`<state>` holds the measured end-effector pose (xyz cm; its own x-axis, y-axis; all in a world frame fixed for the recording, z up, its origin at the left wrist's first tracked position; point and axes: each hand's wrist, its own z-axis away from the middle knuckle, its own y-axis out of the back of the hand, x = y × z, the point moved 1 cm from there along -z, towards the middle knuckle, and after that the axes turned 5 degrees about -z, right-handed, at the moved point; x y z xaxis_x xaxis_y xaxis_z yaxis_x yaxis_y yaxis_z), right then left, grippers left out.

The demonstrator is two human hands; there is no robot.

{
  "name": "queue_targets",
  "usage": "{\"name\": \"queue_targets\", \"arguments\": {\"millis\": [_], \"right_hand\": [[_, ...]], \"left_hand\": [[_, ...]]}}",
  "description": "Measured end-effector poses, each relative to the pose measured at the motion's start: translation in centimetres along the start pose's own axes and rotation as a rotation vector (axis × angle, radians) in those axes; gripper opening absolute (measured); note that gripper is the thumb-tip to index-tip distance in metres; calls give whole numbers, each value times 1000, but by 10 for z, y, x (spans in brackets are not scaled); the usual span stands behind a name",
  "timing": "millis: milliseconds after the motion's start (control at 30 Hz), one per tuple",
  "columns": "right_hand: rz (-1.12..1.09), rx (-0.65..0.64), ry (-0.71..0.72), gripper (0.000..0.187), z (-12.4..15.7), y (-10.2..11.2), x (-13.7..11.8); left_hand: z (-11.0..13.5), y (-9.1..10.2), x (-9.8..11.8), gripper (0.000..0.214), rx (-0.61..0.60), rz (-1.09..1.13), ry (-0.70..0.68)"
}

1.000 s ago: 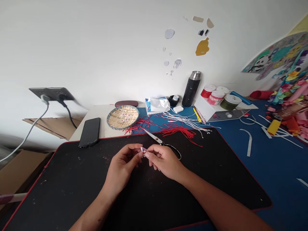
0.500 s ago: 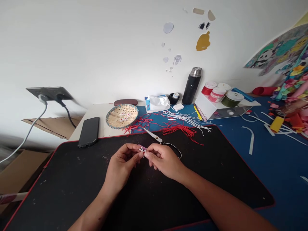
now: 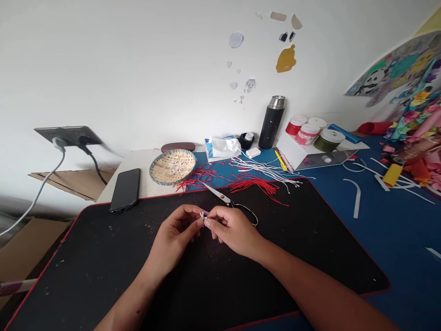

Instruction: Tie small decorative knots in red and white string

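- left fingers [image 3: 195, 219] and right fingers [image 3: 209, 222] clenched, both grasping a small white-and-purple piece [image 3: 203, 215] between them, exact form too small to tell
- pinch unchanged from a moment ago
- scissors [image 3: 220, 196] lie just beyond the right fingers, on a black mat [image 3: 86, 257]
- red cords [image 3: 255, 186] farther beyond the fingers

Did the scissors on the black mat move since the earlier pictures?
No. Compared with the smartphone, the scissors have not shifted in any direction.
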<state>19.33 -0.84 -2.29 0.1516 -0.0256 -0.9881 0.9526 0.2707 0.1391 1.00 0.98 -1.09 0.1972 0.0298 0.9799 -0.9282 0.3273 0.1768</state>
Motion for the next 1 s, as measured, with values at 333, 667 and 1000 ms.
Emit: {"name": "queue_targets", "arguments": {"millis": [333, 667, 1000], "right_hand": [[84, -10, 18, 19, 0, 0, 0], [18, -14, -9, 17, 0, 1, -1], [-41, -33, -43, 16, 0, 1, 0]], "left_hand": [[1, 1, 1, 26, -103, -11, 9], [4, -3, 3, 25, 62, -68, -20], [1, 4, 3, 30, 41, -46, -4]]}}
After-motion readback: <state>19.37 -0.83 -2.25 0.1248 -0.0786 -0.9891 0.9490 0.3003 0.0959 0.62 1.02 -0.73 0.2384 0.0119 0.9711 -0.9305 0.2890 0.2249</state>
